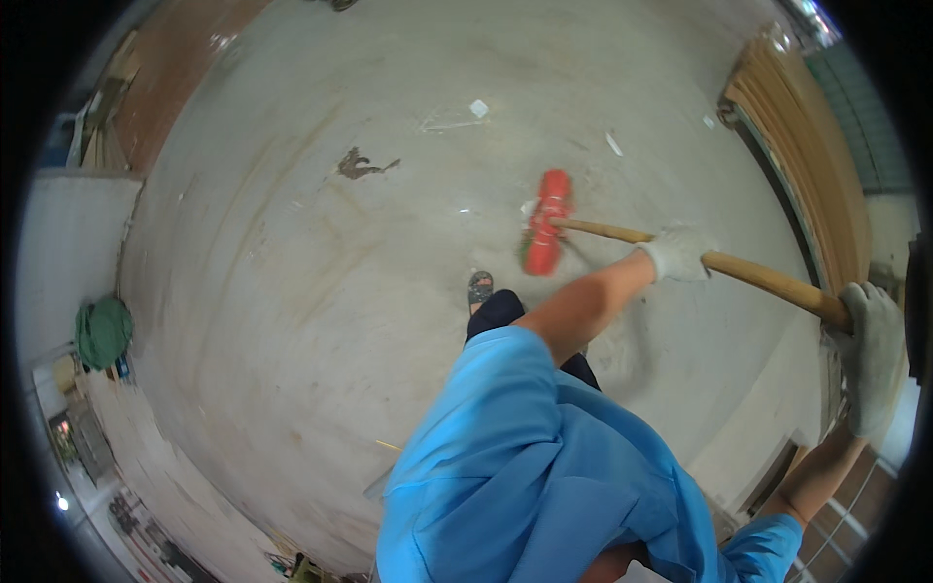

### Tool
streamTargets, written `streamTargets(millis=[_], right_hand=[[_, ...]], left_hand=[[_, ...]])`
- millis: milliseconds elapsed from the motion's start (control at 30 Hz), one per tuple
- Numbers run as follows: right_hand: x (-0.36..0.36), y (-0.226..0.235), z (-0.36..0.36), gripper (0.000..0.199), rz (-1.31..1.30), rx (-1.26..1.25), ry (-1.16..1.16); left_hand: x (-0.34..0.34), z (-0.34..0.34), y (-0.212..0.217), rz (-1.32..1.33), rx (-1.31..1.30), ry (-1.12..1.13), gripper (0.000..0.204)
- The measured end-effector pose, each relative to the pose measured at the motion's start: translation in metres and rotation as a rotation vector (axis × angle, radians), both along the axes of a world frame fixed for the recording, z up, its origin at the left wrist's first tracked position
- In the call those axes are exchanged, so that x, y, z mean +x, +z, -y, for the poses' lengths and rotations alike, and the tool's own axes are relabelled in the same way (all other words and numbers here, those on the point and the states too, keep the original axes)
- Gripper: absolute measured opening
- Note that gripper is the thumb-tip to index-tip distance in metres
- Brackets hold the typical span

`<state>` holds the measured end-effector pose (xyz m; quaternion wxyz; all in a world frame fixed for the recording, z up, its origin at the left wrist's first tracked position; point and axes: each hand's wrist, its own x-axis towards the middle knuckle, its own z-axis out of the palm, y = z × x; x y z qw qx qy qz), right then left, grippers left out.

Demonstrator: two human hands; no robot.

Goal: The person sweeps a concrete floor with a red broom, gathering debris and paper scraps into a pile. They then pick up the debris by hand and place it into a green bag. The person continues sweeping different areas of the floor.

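Observation:
A push broom with a red head (546, 222) and a wooden handle (773, 280) stands slanted, its head on the grey concrete floor ahead of my feet. White gloves cover both hands. Partway along the handle, my left hand (677, 255) is closed round the wood. My right hand (872, 340) grips the handle's upper end, farther to the right. Some pale litter (529, 208) lies against the left side of the broom head. My sandalled foot (480, 289) shows just left of the broom.
White scraps (478, 109) and a pale strip (613, 144) lie farther out, with a dark patch (362, 164) on the floor at left. Stacked brown boards (802, 146) stand along the right side. A green bundle (104, 332) sits by the left wall.

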<state>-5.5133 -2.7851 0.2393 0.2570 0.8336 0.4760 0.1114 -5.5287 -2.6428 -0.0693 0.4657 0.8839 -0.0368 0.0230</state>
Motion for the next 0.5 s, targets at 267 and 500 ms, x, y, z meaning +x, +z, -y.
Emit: streamTargets(millis=[267,500], right_hand=[[-0.108,-0.144,-0.255,0.018,-0.544,-0.014,0.186],[-0.12,-0.188,-0.331,0.02,-0.649,0.017,0.313]], left_hand=[[-0.246,-0.272,-0.107,-0.146,0.237,0.739,0.031],[-0.306,-0.352,-0.131,-0.291,0.233,1.035,0.042]])
